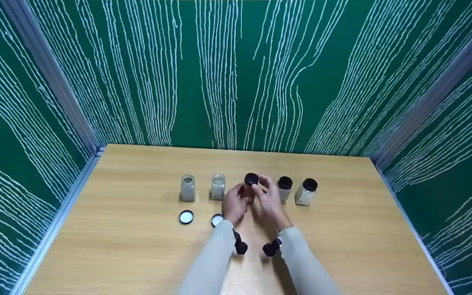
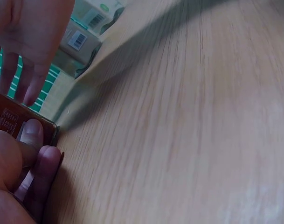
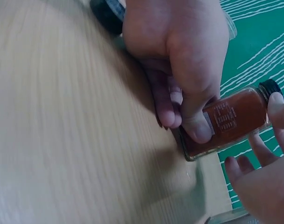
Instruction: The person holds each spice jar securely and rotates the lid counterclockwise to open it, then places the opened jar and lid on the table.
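Observation:
A glass jar of reddish-brown powder [image 3: 244, 109] with a black lid [image 1: 251, 178] stands between both hands, its base at the tabletop. Low on its body the left hand [image 1: 235, 205] grips it, thumb pressed against the label side in the right wrist view. Up at the lid, the right hand [image 1: 269, 197] pinches the rim between thumb and fingers. Left of the hands are two lidless jars of pale contents, one [image 1: 188, 188] farther out and one [image 1: 218, 187] nearer. In front of them lie two upturned black lids, one [image 1: 186, 217] fully visible, the other [image 1: 216, 220] partly behind the left arm.
Right of the hands stand two jars with black lids, one [image 1: 284, 189] close to the right hand and one [image 1: 306, 191] farther right. Green walls with white wavy lines [image 1: 187, 73] rise behind and beside the wooden table [image 1: 137, 246].

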`<action>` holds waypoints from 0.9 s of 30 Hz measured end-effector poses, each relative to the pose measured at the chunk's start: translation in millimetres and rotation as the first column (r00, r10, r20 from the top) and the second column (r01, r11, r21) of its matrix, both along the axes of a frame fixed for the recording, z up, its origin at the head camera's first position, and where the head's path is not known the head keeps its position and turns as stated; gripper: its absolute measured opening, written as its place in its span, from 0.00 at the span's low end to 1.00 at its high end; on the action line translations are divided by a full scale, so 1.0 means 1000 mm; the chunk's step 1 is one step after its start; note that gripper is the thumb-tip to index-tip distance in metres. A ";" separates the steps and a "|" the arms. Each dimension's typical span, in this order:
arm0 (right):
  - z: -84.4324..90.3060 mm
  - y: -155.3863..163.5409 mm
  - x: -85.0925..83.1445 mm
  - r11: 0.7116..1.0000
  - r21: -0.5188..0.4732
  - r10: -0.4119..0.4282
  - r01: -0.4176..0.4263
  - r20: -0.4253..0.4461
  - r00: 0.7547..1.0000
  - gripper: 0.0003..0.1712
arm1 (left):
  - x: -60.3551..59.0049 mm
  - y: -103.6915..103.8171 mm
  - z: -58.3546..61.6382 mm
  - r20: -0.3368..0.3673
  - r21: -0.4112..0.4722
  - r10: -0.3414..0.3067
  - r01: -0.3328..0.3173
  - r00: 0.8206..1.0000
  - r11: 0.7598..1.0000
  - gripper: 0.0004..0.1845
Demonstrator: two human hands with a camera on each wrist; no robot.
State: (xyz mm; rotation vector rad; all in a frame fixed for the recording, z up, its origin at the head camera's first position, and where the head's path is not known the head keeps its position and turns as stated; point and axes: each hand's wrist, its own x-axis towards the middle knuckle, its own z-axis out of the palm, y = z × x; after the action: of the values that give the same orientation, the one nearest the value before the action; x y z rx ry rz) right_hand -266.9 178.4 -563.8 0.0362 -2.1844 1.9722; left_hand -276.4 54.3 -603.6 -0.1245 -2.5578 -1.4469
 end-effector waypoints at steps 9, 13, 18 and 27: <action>-0.006 -0.004 -0.002 0.997 -0.009 -0.078 0.079 0.055 0.995 0.28 | 0.003 0.002 -0.004 -0.015 0.003 -0.014 0.014 1.000 1.000 0.24; -0.005 -0.004 -0.001 0.995 0.068 -0.076 0.072 0.065 0.995 0.25 | 0.002 0.003 -0.006 -0.024 0.006 -0.007 0.007 1.000 1.000 0.24; -0.002 -0.001 -0.001 0.995 0.101 -0.002 -0.003 0.045 0.999 0.24 | 0.000 0.004 -0.005 0.015 0.012 -0.010 0.010 1.000 1.000 0.23; 0.000 0.003 -0.001 0.993 0.098 0.060 -0.059 -0.016 0.998 0.31 | 0.001 0.000 0.001 0.001 0.003 -0.006 0.006 1.000 1.000 0.22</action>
State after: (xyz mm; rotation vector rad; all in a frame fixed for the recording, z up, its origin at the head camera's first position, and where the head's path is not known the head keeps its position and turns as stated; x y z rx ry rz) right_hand -267.7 181.2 -563.6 0.1348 -2.2913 1.8862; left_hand -275.4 54.0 -603.0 -0.1314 -2.5579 -1.4530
